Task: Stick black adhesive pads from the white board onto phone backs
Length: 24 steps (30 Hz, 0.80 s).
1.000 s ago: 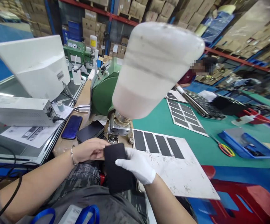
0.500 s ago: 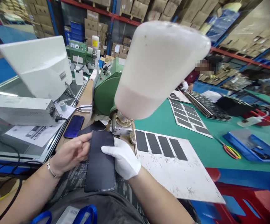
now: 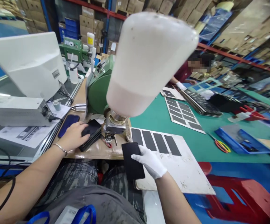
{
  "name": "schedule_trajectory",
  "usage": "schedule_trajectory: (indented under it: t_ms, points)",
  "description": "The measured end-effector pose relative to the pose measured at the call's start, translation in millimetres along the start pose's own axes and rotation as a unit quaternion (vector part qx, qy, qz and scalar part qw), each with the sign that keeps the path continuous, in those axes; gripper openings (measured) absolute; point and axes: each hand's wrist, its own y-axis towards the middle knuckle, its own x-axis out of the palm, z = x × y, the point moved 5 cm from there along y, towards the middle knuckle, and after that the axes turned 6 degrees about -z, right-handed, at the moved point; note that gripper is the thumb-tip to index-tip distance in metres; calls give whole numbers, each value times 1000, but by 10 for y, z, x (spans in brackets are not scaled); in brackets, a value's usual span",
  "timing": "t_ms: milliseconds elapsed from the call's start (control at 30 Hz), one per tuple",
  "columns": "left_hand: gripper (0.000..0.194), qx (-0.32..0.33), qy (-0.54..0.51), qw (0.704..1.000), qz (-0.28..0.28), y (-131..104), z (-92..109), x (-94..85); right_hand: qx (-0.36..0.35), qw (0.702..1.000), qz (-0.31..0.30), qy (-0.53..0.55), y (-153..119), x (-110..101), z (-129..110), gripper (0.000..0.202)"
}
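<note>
In the head view, my right hand [image 3: 150,160], in a white glove, grips a thin black rectangular panel [image 3: 132,165] with the thumb on its face. The panel hangs over the left edge of a white board [image 3: 179,171], where several similar dark panels [image 3: 161,143] lie in a row. My bare left hand [image 3: 75,137] rests on a stack of black panels [image 3: 93,132], its fingers apart along the near left side. Beside the stack stands a green machine [image 3: 99,90] with a big white bottle [image 3: 146,65] upside down on its metal head [image 3: 116,124].
A phone [image 3: 68,124] lies left of the stack. Scissors [image 3: 221,145] and a blue tray [image 3: 242,141] are on the green table at right. Another person handles a frame near stacked boards [image 3: 197,102] farther back. A red stool [image 3: 239,196] stands at lower right.
My right hand has moved right with the black panel, from in front of my body to the white board. The left hand has come off the panel and gone onto the stack.
</note>
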Motion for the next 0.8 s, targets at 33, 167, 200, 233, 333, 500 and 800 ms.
schedule_trajectory:
  t_ms: [33, 167, 200, 233, 333, 500, 800]
  points:
    - [52, -16, 47, 999, -1, 80, -24, 41, 0, 999, 49, -19, -62, -189, 104, 48]
    - [62, -70, 120, 990, -37, 247, -77, 172, 15, 983, 150, -105, -271, -662, 480, 57]
    - [65, -77, 122, 989, -41, 261, -82, 186, 26, 978, 161, -129, -294, -723, 558, 58]
    - [66, -80, 122, 988, -44, 271, -84, 197, 38, 968, 184, -165, -308, -783, 617, 60]
    - [63, -78, 111, 990, -44, 294, -96, 214, 64, 905, 300, -295, -323, -942, 643, 72]
    - [59, -93, 74, 992, -27, 275, -145, 163, 11, 885, 271, -378, -175, -798, 383, 59]
    - [48, -67, -347, 935, -38, -425, -5, -32, -41, 994, -26, -103, 53, 456, 82, 42]
